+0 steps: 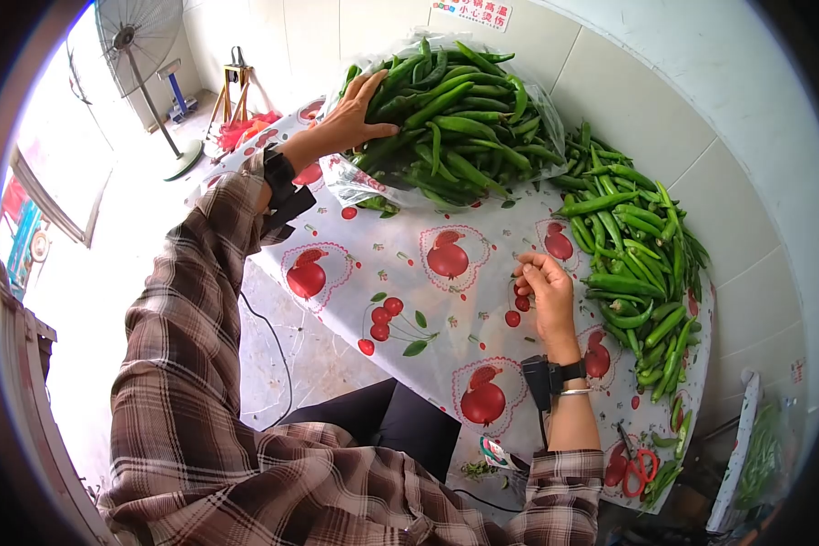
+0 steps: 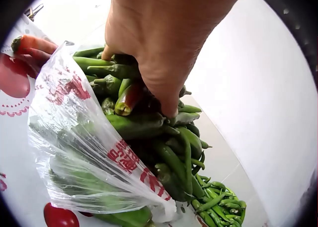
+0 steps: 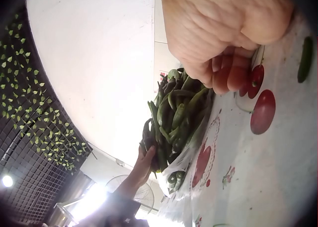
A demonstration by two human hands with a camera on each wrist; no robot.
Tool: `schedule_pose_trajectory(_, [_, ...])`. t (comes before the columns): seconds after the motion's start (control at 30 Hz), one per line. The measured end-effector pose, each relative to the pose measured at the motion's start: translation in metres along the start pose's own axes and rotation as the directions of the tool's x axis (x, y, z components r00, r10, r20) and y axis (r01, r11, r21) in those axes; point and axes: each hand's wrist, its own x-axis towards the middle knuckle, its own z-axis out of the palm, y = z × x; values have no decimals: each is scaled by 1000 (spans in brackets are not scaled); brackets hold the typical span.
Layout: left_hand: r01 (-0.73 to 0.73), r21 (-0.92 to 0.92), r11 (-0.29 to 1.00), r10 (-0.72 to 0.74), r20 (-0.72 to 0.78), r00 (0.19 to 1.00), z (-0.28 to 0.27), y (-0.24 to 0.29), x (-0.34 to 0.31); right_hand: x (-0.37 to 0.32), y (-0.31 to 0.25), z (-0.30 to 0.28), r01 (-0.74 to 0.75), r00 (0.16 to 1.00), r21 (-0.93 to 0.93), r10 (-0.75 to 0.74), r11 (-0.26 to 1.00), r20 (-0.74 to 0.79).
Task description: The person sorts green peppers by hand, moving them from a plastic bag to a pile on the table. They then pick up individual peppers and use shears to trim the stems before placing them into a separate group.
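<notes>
Green peppers (image 1: 464, 118) are heaped in a clear plastic bag (image 1: 370, 189) at the table's back. On the heap's left side rests my left hand (image 1: 346, 123), fingers spread and thumb apart. The left wrist view shows this hand (image 2: 159, 48) touching the peppers (image 2: 134, 125), a reddish one beneath it, beside the bag's red-printed plastic (image 2: 74, 132). My right hand (image 1: 549, 296) is held over the cloth between the two heaps, fingers loosely bent and holding nothing; in the right wrist view this hand (image 3: 223, 38) has its fingertips close to the cloth.
A second heap of slimmer green peppers (image 1: 642, 264) lies along the table's right side. Red-handled scissors (image 1: 642, 471) lie at the near right corner of the patterned tablecloth (image 1: 409, 355). A standing fan (image 1: 146, 86) is at the back left, and a tiled wall (image 1: 701, 173) borders the table.
</notes>
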Motion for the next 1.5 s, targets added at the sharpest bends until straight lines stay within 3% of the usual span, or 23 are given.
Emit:
schedule_pose_trajectory(0.13, [43, 4, 999, -43, -34, 998, -1, 1, -1, 0, 0, 0, 0, 1000, -6, 0, 1000, -1])
schedule_pose_trajectory(0.23, [-13, 25, 1000, 14, -62, 998, -1, -3, 0, -1, -1, 0, 0, 1000, -2, 0, 1000, 5])
schedule_pose_trajectory(0.4, [67, -139, 988, -67, 3, 998, -11, 12, -9, 0, -1, 4, 11, 1000, -7, -11, 1000, -8])
schedule_pose_trajectory(0.47, [-55, -72, 996, 47, -107, 993, -8, 8, -10, 2, 7, -1, 38, 999, 7, -38, 999, -22])
schedule_pose_trajectory(0.53, [11, -205, 979, -34, -109, 993, -11, 21, -17, 1, 5, -1, 43, 999, 30, -43, 999, -17])
schedule_pose_trajectory(0.6, [-79, -99, 992, 62, -165, 984, -13, 25, -19, 1, 5, -1, 35, 999, 19, -35, 999, -12])
schedule_pose_trajectory(0.73, [-113, -87, 990, 90, -231, 969, -16, 49, -15, 1, 2, 0, 34, 999, 65, -33, 997, -12])
schedule_pose_trajectory(0.83, [-144, -133, 981, 115, -204, 972, -16, 79, -8, 1, 5, -3, 24, 999, 73, -26, 997, 28])
schedule_pose_trajectory(1.03, [-313, -283, 907, 312, -49, 949, 13, 143, 18, 1, 5, 0, 28, 999, 123, -31, 992, 21])
schedule_pose_trajectory(1.1, [-433, -323, 842, 487, 109, 866, 28, 163, 28, 1, 6, 0, 27, 1000, 129, -29, 991, 13])
schedule_pose_trajectory(1.13, [-436, -329, 837, 493, 111, 863, 39, 173, 34, 2, 8, 0, 29, 999, 126, -31, 992, 16])
schedule_pose_trajectory(1.2, [-574, -343, 743, 655, 201, 728, 59, 196, 43, 4, 10, -1, 30, 999, 123, -31, 992, 9])
schedule_pose_trajectory(1.23, [-577, -349, 738, 661, 202, 723, 69, 209, 46, 4, 11, 0, 28, 1000, 118, -29, 993, 11])
schedule_pose_trajectory(1.3, [-550, -415, 725, 687, 370, 626, 85, 240, 50, 3, 9, 0, 27, 1000, 106, -28, 994, 7])
schedule_pose_trajectory(1.43, [-553, -491, 673, 739, 400, 543, 115, 299, 50, 4, 10, -1, 52, 999, 89, -52, 995, -5])
schedule_pose_trajectory(1.5, [-656, -491, 574, 819, 344, 460, 133, 320, 49, 5, 10, -4, 12, 996, 85, -19, 996, 86])
